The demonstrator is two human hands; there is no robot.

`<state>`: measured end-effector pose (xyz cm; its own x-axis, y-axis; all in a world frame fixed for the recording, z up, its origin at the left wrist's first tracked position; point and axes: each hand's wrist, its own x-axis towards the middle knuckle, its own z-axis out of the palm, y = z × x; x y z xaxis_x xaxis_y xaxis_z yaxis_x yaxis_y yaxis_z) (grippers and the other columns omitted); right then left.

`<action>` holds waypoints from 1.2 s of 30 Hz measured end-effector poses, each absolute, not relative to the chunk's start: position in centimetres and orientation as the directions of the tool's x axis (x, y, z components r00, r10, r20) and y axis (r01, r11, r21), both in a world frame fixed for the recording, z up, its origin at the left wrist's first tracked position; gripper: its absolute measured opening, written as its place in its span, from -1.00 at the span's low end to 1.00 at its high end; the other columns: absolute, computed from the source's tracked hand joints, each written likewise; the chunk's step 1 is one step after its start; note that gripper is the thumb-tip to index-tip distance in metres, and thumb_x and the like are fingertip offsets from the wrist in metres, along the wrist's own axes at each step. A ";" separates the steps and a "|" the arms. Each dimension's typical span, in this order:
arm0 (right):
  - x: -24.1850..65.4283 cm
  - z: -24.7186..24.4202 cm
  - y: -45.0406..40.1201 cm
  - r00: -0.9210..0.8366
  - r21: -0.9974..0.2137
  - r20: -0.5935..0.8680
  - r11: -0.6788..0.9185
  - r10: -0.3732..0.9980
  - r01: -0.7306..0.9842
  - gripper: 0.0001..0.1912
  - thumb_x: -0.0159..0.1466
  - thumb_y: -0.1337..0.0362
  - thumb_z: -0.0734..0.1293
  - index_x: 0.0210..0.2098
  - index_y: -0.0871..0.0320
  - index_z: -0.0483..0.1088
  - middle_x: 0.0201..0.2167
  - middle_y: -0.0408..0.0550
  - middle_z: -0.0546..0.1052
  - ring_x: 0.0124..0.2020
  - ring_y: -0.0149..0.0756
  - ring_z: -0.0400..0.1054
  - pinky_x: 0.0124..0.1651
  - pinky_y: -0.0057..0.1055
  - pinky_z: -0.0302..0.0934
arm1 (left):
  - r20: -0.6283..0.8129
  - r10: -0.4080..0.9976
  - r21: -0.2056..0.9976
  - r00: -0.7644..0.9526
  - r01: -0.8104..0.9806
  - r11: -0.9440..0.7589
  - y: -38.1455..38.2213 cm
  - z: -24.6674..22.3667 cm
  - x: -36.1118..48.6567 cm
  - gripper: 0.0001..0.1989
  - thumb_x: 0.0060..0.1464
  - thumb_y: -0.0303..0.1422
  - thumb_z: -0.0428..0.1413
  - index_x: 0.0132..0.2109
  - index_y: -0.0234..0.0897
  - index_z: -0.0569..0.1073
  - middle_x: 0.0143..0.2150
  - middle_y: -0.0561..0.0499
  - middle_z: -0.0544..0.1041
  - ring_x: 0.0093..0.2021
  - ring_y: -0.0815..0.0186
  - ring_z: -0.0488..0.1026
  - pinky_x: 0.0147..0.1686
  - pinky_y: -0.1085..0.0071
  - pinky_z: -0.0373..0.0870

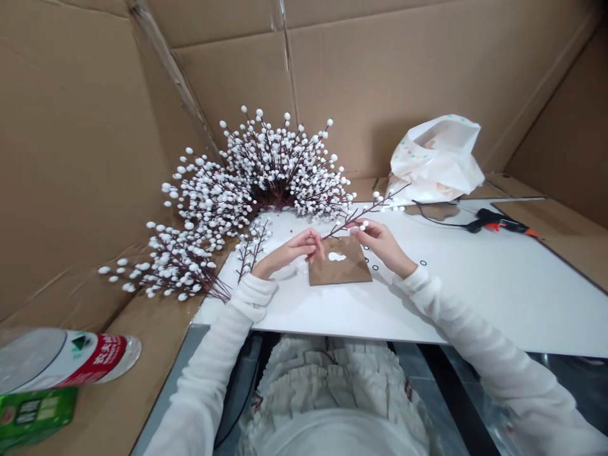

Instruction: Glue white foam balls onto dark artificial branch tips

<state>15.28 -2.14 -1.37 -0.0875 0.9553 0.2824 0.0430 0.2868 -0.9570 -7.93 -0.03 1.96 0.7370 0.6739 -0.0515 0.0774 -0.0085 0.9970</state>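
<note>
A large brown cardboard box (380,76) walls in a white rectangular bench (475,304) as a person in fleecy white sleeves (475,335) and a ruffled white garment (327,392) works at it. Behind the bench rises a dense fan-shaped spray of white-berried, dark-stemmed branches (266,177), spilling past its far left corner. Beyond the far edge sits a crumpled white plastic bag (434,158); at the right end lies a black-and-orange hot glue gun (498,221) with a dark cord (432,215). Left of the bench, a clear plastic water bottle with a red label (61,361) lies on its side on the cardboard, beside a green packet (35,411). A short white-berried cutting (251,250) rests at the bench's left edge. Near the bench's centre lies a square of brown kraft paper (339,263) bearing a white patch (337,256), with small black rings (375,267) printed to its right. Above the paper, the right hand (380,244) has its grip clamped on a thin berry sprig (365,212), while the left hand (289,250) has its grip curled together just beside the sprig's cut end.
</note>
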 end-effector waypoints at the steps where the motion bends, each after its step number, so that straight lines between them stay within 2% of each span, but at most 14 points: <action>1: 15.2 -1.5 -2.2 -0.106 -0.954 0.289 0.295 0.951 0.051 -0.64 0.15 0.06 0.35 -0.22 0.22 0.45 -0.23 -0.02 0.49 -0.26 -0.34 0.33 -0.20 -0.44 0.19 | -0.081 0.668 0.996 0.740 0.075 0.037 -0.2 1.8 -7.7 -0.86 0.06 -0.29 0.04 -0.26 -0.21 0.24 -0.39 0.08 0.43 -0.52 0.54 0.27 -0.48 0.61 0.18; 4: 14.8 -2.1 -2.3 -0.179 -0.948 0.293 0.309 0.939 0.071 -0.66 0.19 0.07 0.31 -0.20 0.22 0.45 -0.20 -0.01 0.49 -0.22 -0.30 0.35 -0.14 -0.41 0.20 | -0.185 0.681 0.982 0.709 0.114 0.148 -0.5 1.3 -7.1 -0.83 0.02 -0.35 0.03 -0.25 -0.15 0.17 -0.48 0.19 0.30 -0.63 0.60 0.07 -0.62 0.66 -0.06; 6: 14.6 -2.4 -2.4 -0.218 -0.946 0.289 0.314 0.932 0.087 -0.66 0.21 0.08 0.29 -0.17 0.21 0.44 -0.20 -0.02 0.48 -0.22 -0.31 0.34 -0.15 -0.41 0.20 | -0.208 0.733 0.978 0.648 0.143 0.151 -0.6 1.2 -7.0 -0.80 0.01 -0.36 0.01 -0.18 -0.13 0.19 -0.53 0.22 0.23 -0.63 0.60 0.03 -0.63 0.68 -0.11; 10: 14.2 -2.5 -2.4 -0.142 -0.951 0.297 0.306 0.944 0.048 -0.58 0.19 0.09 0.31 -0.03 0.18 0.32 -0.43 -0.13 0.42 -0.40 -0.41 0.27 -0.32 -0.47 0.15 | -0.126 0.881 0.989 0.456 0.124 0.077 0.0 1.1 -7.0 -0.74 0.04 -0.17 -0.01 -0.16 -0.19 0.28 -0.61 0.24 0.10 -0.66 0.60 -0.05 -0.66 0.65 -0.14; 12: 13.9 -2.1 -2.2 -0.084 -0.961 0.276 0.274 0.957 -0.038 -0.60 0.15 0.05 0.34 -0.14 0.19 0.29 -0.51 -0.16 0.40 -0.48 -0.43 0.25 -0.37 -0.48 0.15 | -0.061 0.931 0.994 0.361 0.104 0.025 0.5 1.1 -6.6 -0.69 0.00 -0.08 0.03 -0.23 -0.21 0.29 -0.64 0.26 0.06 -0.67 0.60 -0.08 -0.67 0.63 -0.16; 15: 13.4 -1.5 -1.9 -0.059 -0.966 0.203 0.190 0.977 -0.173 -0.59 0.11 -0.02 0.37 -0.34 0.20 0.25 -0.47 -0.06 0.48 -0.44 -0.40 0.34 -0.29 -0.42 0.23 | 0.038 0.957 0.994 0.287 0.083 -0.065 1.2 1.2 -5.4 -0.66 -0.01 -0.03 0.03 -0.30 -0.22 0.26 -0.65 0.26 0.07 -0.67 0.59 -0.05 -0.65 0.63 -0.12; 20: 13.1 -1.3 -1.4 0.026 -0.904 0.144 0.142 0.989 -0.404 -0.55 0.08 0.02 0.41 -0.22 0.18 0.25 -0.27 0.03 0.54 -0.21 -0.32 0.44 -0.07 -0.35 0.29 | 0.197 0.960 0.976 0.201 0.052 -0.211 1.1 1.5 -2.2 -0.71 0.04 -0.09 0.02 -0.33 -0.24 0.29 -0.58 0.21 0.19 -0.55 0.57 0.12 -0.51 0.66 0.06; 24: 13.3 -1.5 -1.4 0.005 -0.836 0.108 0.093 0.994 -0.541 -0.59 0.06 0.07 0.44 -0.28 0.19 0.26 -0.21 0.03 0.53 -0.12 -0.32 0.43 0.05 -0.35 0.25 | 0.292 0.944 0.946 0.153 0.099 -0.309 0.1 0.9 -0.6 -0.74 0.10 -0.12 -0.02 -0.32 -0.24 0.30 -0.48 0.16 0.32 -0.47 0.55 0.23 -0.43 0.65 0.13; 28: 13.2 -1.2 -1.7 -0.054 -0.811 0.119 0.066 0.991 -0.582 -0.60 0.05 0.11 0.46 -0.23 0.18 0.32 -0.16 0.01 0.50 -0.12 -0.31 0.43 0.04 -0.35 0.26 | 0.303 0.938 0.927 0.166 0.177 -0.331 -0.4 -0.3 -0.5 -0.74 0.12 -0.13 -0.03 -0.32 -0.23 0.31 -0.53 0.18 0.32 -0.52 0.55 0.21 -0.46 0.63 0.10; 36: 12.8 -0.9 -2.5 -0.079 -0.771 0.035 -0.023 0.996 -0.636 -0.66 0.00 0.25 0.50 -0.26 0.19 0.40 -0.29 -0.08 0.50 -0.18 -0.38 0.42 0.07 -0.40 0.27 | 0.309 0.941 0.938 0.137 0.119 -0.325 -0.9 -1.1 -0.7 -0.76 0.12 -0.15 -0.02 -0.35 -0.23 0.26 -0.63 0.23 0.24 -0.60 0.56 0.17 -0.51 0.63 0.09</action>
<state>12.77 -2.49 -0.86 -0.0786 0.9963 0.0350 -0.6364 -0.0231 -0.7710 -0.73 -0.86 -1.10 0.1371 0.9411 0.3091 0.1195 -0.3255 0.9380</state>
